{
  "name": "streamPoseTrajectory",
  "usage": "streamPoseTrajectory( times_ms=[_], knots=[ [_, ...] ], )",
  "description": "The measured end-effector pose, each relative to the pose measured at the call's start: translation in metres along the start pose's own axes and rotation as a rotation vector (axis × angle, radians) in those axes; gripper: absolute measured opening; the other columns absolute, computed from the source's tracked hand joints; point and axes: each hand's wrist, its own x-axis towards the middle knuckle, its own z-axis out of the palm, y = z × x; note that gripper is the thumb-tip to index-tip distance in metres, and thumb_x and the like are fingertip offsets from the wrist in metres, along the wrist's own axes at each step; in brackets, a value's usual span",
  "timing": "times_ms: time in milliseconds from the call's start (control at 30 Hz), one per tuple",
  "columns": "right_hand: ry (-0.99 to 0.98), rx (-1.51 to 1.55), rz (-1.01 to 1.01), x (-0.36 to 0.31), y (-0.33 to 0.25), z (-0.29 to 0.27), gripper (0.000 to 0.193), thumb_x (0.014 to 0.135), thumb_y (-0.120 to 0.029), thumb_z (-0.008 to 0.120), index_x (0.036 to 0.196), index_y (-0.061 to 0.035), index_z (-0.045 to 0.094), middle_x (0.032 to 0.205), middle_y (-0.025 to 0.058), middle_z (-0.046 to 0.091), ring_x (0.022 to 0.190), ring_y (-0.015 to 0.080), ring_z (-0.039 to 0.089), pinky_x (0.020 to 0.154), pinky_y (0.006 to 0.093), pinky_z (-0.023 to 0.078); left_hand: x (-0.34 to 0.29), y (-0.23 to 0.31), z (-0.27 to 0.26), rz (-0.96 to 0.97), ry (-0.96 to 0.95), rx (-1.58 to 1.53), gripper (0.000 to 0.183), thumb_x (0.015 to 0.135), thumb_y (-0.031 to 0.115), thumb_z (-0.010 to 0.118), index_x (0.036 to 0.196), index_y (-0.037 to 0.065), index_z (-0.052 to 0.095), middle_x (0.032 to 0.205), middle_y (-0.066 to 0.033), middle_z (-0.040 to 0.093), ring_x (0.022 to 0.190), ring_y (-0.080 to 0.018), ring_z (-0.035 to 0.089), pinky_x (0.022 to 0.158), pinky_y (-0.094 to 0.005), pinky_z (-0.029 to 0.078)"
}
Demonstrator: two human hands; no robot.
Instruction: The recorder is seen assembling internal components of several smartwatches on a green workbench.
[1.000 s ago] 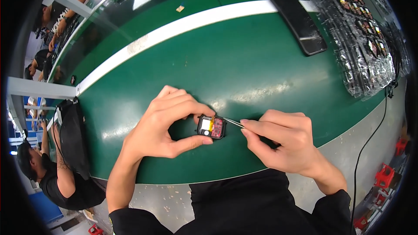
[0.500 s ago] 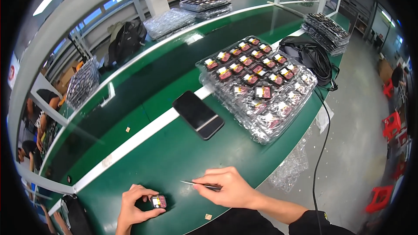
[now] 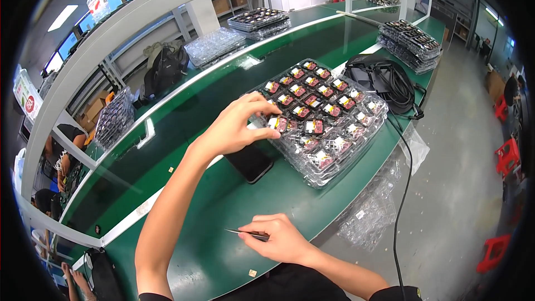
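A: What differs from half a second ago?

B: Left hand then low on the worktop, lower left of frame, module in its grip. Now stretched up to frame centre, at the left edge of the clear plastic tray stack. Right hand remains low, near the bottom centre. Phone, earlier in full view, now partly covered by the left hand.

A: State of the hands?

B: Well apart from each other. Left: thumb and fingers pinched on the black-cased module. Right: closed round the tweezers, held above the worktop. Whether the tweezer prongs meet, cannot tell.

A: Location of the module?

B: At the tray stack's left edge, just beside the other modules on the top tray. Whether it is seated in a pocket, cannot tell; fingers hide part of it.

A: Orientation?

B: Module: white part toward frame left, red board toward frame right. Outline near square, partly hidden; no clear long axis. Tweezers: long axis nearly level across the frame, tip pointing left and slightly up, rear end inside the right hand.
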Motion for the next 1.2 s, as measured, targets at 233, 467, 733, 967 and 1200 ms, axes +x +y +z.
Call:
streamPoseTrajectory(
  times_ms=[233, 467, 733, 967, 1200],
  knots=[
    [0.046, 0.017, -0.036, 0.004, 0.004, 0.003, 0.015, 0.097, -0.008, 0.082, 0.110, -0.0020, 0.087, 0.074, 0.0072, 0.070, 0.057, 0.0133, 0.059, 0.053, 0.0331, 0.043, -0.019, 0.016, 0.003, 0.106, 0.084, 0.060, 0.045, 0.095, 0.011, 0.081, 0.140, 0.003, 0.074, 0.146, -0.0158, 0.072, 0.139, -0.0370, 0.065, 0.119, -0.0509, 0.050],
    [-0.001, 0.052, -0.006, 0.006, 0.008, 0.002, 0.016, 0.097, -0.009, 0.082, 0.108, 0.0019, 0.084, 0.080, 0.0123, 0.073, 0.063, 0.0233, 0.069, 0.060, 0.0365, 0.052, -0.129, 0.142, -0.039, 0.286, 0.445, -0.072, 0.038, 0.097, 0.033, 0.082, 0.118, 0.002, 0.079, 0.114, -0.0189, 0.079, 0.092, -0.0297, 0.077, 0.083, -0.0411, 0.059],
    [-0.029, -0.096, 0.015, 0.006, 0.001, 0.002, 0.015, 0.095, -0.008, 0.083, 0.107, 0.0006, 0.086, 0.075, 0.0085, 0.072, 0.058, 0.0158, 0.062, 0.056, 0.0320, 0.046, -0.217, 0.221, -0.068, 0.552, 1.036, 0.338, 0.029, 0.118, 0.033, 0.045, 0.101, 0.014, 0.060, 0.093, -0.0055, 0.058, 0.091, -0.0152, 0.060, 0.072, -0.0345, 0.046],
    [0.023, -0.174, 0.061, 0.009, -0.006, 0.009, 0.015, 0.093, -0.006, 0.085, 0.107, 0.0000, 0.087, 0.068, 0.0051, 0.065, 0.057, 0.0075, 0.049, 0.053, 0.0293, 0.035, -0.290, 0.214, -0.094, 0.537, 1.025, 0.717, 0.035, 0.119, 0.040, 0.049, 0.103, 0.015, 0.068, 0.090, 0.0026, 0.062, 0.086, -0.0151, 0.055, 0.073, -0.0294, 0.042],
    [0.055, -0.190, 0.068, 0.010, -0.007, 0.005, 0.015, 0.092, -0.006, 0.086, 0.105, 0.0001, 0.087, 0.068, 0.0045, 0.066, 0.059, 0.0078, 0.052, 0.054, 0.0287, 0.037, -0.321, 0.225, -0.114, 0.782, 0.833, 0.570, 0.028, 0.116, 0.039, 0.056, 0.101, 0.020, 0.070, 0.088, 0.0058, 0.061, 0.083, -0.0046, 0.055, 0.063, -0.0245, 0.046]
  ],
)
